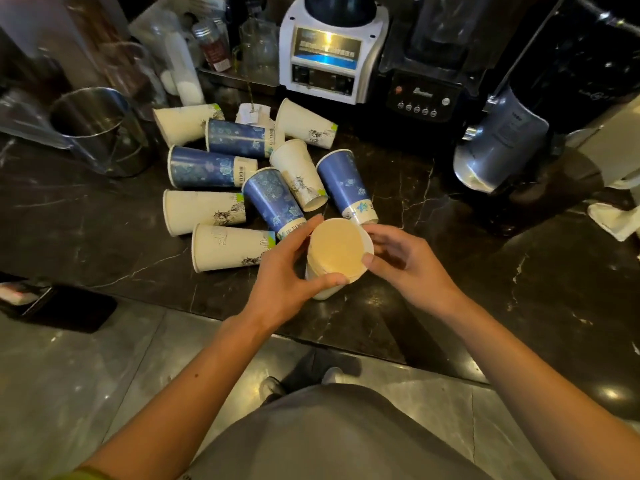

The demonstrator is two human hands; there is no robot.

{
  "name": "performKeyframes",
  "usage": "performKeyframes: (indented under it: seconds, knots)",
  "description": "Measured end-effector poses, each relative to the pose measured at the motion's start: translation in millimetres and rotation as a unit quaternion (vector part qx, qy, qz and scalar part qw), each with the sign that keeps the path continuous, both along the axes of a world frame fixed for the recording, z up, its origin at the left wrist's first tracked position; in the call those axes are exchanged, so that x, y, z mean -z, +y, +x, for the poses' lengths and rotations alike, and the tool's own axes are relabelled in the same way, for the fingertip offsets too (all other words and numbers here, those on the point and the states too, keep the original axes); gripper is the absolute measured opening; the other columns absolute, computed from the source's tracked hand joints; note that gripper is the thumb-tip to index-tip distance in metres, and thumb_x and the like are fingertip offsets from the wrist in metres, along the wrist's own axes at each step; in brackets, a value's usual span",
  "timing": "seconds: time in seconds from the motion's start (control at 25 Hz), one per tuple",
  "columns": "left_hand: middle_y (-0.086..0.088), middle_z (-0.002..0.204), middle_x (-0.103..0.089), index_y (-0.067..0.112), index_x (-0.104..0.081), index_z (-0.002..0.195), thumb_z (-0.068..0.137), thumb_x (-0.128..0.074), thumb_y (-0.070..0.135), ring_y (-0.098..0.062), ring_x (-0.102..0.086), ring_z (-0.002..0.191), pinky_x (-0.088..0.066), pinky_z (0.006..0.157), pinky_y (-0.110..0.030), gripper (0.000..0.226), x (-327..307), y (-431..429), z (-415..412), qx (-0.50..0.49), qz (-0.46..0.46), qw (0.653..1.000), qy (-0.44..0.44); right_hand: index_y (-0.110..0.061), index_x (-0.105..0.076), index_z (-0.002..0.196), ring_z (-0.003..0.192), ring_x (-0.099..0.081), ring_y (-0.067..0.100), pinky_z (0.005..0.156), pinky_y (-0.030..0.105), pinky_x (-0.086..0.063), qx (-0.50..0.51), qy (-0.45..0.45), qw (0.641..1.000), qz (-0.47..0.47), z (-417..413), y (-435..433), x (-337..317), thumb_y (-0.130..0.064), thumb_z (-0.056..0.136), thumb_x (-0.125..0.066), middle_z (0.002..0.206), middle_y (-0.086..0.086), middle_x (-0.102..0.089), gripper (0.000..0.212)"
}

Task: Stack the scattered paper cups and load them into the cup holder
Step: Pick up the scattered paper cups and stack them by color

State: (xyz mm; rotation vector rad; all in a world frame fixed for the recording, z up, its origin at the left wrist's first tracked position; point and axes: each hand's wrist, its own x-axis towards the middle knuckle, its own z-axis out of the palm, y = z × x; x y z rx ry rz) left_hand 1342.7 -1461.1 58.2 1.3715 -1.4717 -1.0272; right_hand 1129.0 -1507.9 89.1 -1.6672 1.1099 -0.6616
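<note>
While the left hand (pixel 287 261) and right hand (pixel 398 258) clasp the upturned cup stack (pixel 337 247), a blue paper cup (pixel 273 199) lies flat just beyond the left fingers (pixel 308 225).

Ten cups in view: four blue cups (pixel 207 168), six white cups (pixel 204 211).
All four blue lie on their sides, as do five white; one upturned cup (pixel 337 251) stands base up, and how many nest beneath it cannot be told. Behind: one white blender (pixel 332 53), one black blender (pixel 426 84), one steel jug (pixel 97 129).
</note>
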Motion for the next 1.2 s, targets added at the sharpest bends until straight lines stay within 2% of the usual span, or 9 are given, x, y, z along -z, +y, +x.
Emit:
performKeyframes:
  seconds: [0.08, 0.16, 0.36, 0.52, 0.64, 0.8, 0.96, 1.08, 1.2]
  knots:
    - [0.016, 0.142, -0.053, 0.028, -0.045, 0.144, 0.064, -0.086, 0.046, -0.002, -0.047, 0.135, -0.043, 0.111, -0.034, 0.091, 0.6, 14.2, 9.6, -0.037, 0.003, 0.999, -0.009, -0.014, -0.055, 0.133, 0.116, -0.06, 0.002, 0.091, 0.017, -0.05, -0.035, -0.01, 0.999, 0.032, 9.7, -4.0, 0.2, -0.011, 0.088, -0.068, 0.125, -0.008, -0.064, 0.047]
    - [0.02, 0.139, -0.053, 0.034, -0.045, 0.141, 0.063, -0.084, 0.047, -0.001, -0.049, 0.132, -0.044, 0.109, -0.028, 0.089, -2.5, 31.4, 20.5, -0.085, 0.006, 0.996, -0.009, -0.018, -0.058, 0.13, 0.115, -0.06, 0.0, 0.087, 0.016, -0.051, -0.07, -0.024, 0.996, 0.058, 25.4, -7.5, 3.6, -0.009, 0.088, -0.069, 0.123, -0.012, -0.064, 0.044]
    - [0.014, 0.141, -0.054, 0.026, -0.044, 0.142, 0.065, -0.089, 0.037, -0.004, -0.05, 0.133, -0.043, 0.11, -0.029, 0.091, 3.2, 56.1, 34.9, -0.145, 0.008, 0.989, -0.015, -0.024, -0.058, 0.125, 0.115, -0.06, -0.002, 0.082, 0.016, -0.052, -0.142, -0.023, 0.985, 0.092, 47.3, -10.0, 6.4, -0.009, 0.088, -0.068, 0.122, -0.011, -0.063, 0.041]
    - [0.012, 0.142, -0.053, 0.024, -0.043, 0.144, 0.067, -0.088, 0.035, -0.005, -0.049, 0.134, -0.042, 0.11, -0.028, 0.09, 9.6, 53.3, 27.8, -0.144, 0.007, 0.99, -0.004, -0.019, -0.061, 0.119, 0.107, -0.064, 0.004, 0.087, 0.016, -0.052, -0.129, -0.004, 0.991, 0.038, 57.9, -36.2, -13.4, -0.011, 0.087, -0.07, 0.115, -0.005, -0.067, 0.035]
    - [0.009, 0.141, -0.055, 0.023, -0.046, 0.143, 0.067, -0.088, 0.036, -0.008, -0.051, 0.132, -0.045, 0.11, -0.034, 0.089, 13.3, 44.4, 27.5, -0.143, 0.01, 0.99, 0.009, -0.013, -0.058, 0.126, 0.105, -0.063, 0.005, 0.092, 0.017, -0.05, -0.151, 0.039, 0.988, -0.011, 96.4, -64.1, -24.1, -0.013, 0.087, -0.07, 0.115, 0.0, -0.065, 0.04]
    - [0.011, 0.142, -0.055, 0.025, -0.046, 0.143, 0.067, -0.089, 0.036, -0.01, -0.05, 0.132, -0.046, 0.109, -0.039, 0.088, 13.0, 46.7, 31.2, -0.137, 0.023, 0.99, 0.013, -0.004, -0.054, 0.13, 0.112, -0.061, 0.017, 0.099, 0.027, -0.049, -0.265, 0.144, 0.953, -0.022, 165.1, -97.5, -1.6, -0.017, 0.086, -0.073, 0.119, 0.009, -0.062, 0.05]
    - [0.009, 0.141, -0.054, 0.023, -0.047, 0.142, 0.065, -0.089, 0.037, -0.011, -0.05, 0.132, -0.046, 0.108, -0.04, 0.089, 9.2, 49.8, 34.5, -0.145, 0.016, 0.989, 0.01, -0.011, -0.044, 0.141, 0.126, -0.053, 0.021, 0.103, 0.029, -0.044, -0.392, 0.287, 0.872, -0.063, 209.5, -107.7, 18.5, -0.038, 0.082, -0.076, 0.14, 0.008, -0.053, 0.073]
    - [0.009, 0.14, -0.055, 0.023, -0.051, 0.138, 0.062, -0.09, 0.036, -0.01, -0.051, 0.13, -0.047, 0.107, -0.037, 0.086, 5.4, 49.1, 35.4, -0.152, 0.003, 0.988, -0.004, -0.016, -0.044, 0.142, 0.128, -0.05, 0.019, 0.1, 0.026, -0.039, -0.426, 0.31, 0.846, -0.082, 219.8, -108.0, 32.4, -0.036, 0.081, -0.076, 0.142, 0.004, -0.052, 0.072]
    - [0.007, 0.138, -0.055, 0.023, -0.052, 0.136, 0.062, -0.091, 0.034, -0.007, -0.051, 0.129, -0.046, 0.106, -0.028, 0.085, 1.5, 48.7, 35.2, -0.162, 0.001, 0.987, -0.012, -0.017, -0.044, 0.143, 0.125, -0.052, 0.02, 0.097, 0.025, -0.04, -0.436, 0.305, 0.84, -0.105, 219.9, -108.2, 41.6, -0.03, 0.082, -0.076, 0.139, 0.004, -0.053, 0.07]
